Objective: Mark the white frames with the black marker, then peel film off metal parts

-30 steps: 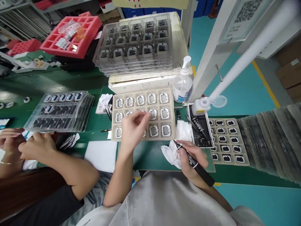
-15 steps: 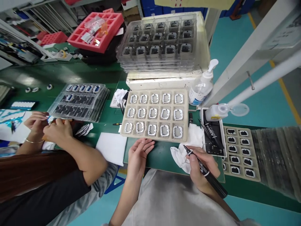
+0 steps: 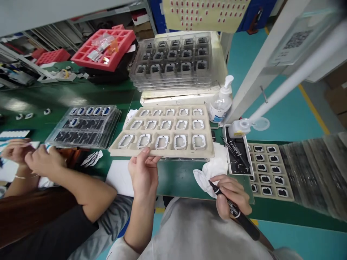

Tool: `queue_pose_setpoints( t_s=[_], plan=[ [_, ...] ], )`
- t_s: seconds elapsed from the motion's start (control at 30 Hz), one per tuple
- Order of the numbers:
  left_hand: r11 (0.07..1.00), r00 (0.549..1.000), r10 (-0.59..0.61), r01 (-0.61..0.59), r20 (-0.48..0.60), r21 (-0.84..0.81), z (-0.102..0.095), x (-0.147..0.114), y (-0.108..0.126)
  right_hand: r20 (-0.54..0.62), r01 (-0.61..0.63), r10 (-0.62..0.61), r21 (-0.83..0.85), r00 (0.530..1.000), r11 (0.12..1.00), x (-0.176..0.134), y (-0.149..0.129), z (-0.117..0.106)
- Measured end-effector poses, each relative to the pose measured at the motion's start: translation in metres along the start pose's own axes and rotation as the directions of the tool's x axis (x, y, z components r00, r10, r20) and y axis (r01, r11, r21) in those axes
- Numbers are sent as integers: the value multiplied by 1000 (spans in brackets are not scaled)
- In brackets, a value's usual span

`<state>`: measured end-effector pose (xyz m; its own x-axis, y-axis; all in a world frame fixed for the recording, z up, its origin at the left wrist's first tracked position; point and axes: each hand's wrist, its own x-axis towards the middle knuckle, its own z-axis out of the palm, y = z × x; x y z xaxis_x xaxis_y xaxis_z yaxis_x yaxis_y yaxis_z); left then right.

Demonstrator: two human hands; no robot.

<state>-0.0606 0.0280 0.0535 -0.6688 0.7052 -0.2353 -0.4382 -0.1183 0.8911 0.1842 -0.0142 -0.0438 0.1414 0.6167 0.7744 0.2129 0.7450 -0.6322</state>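
My left hand (image 3: pixel 143 171) grips the front edge of a beige tray (image 3: pixel 187 152), thumb on top and fingers below. The tray's near left side is lifted and tilted. Its pockets hold rows of silver square frames (image 3: pixel 162 142) with rounded corners. In my right hand (image 3: pixel 231 195) is a black marker pen (image 3: pixel 235 209), its dark tip uncovered and pointing up and left. Just beyond the tip lies a crumpled white cloth (image 3: pixel 215 164) on the green table.
Behind the tray stand stacked clear trays (image 3: pixel 173 65) and a pump bottle (image 3: pixel 221 99). To the right are a white box of markers (image 3: pixel 238 151) and another beige tray (image 3: pixel 288 191). A co-worker's hands (image 3: pixel 40 157) work at the left, near more clear trays (image 3: pixel 81 124).
My left hand has taken hold of the tray's front edge and raised its near left part. The view has shifted. My right hand still holds the marker pen near the cloth.
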Motion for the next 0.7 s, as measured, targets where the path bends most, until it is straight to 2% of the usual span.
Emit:
queue_pose_setpoints(
  t_s=[0.1,0.23,0.3,0.37,0.47,0.53,0.7],
  plan=[
    [993,995,97,-99,30,61,-1,-9,21,-54,190,-188,28,981,981,17,-10,9],
    [942,960,278,-281,41,186,-7,-17,56,47,154,-156,31,987,988,26,-15,9],
    [915,942,331,-334,52,226,-8,-11,71,98,122,-122,9,988,993,25,-16,6],
    [915,934,353,-356,49,191,-3,4,81,116,119,-117,-13,986,993,23,-16,3],
    [919,918,393,-394,44,18,21,37,86,137,123,-117,-36,984,992,24,-17,2],
    [924,913,383,-379,139,-53,44,62,82,149,123,-115,-49,982,991,25,-18,2],
    [930,894,368,-349,256,-118,101,122,54,152,149,-136,-73,979,986,26,-18,5]
  ],
)
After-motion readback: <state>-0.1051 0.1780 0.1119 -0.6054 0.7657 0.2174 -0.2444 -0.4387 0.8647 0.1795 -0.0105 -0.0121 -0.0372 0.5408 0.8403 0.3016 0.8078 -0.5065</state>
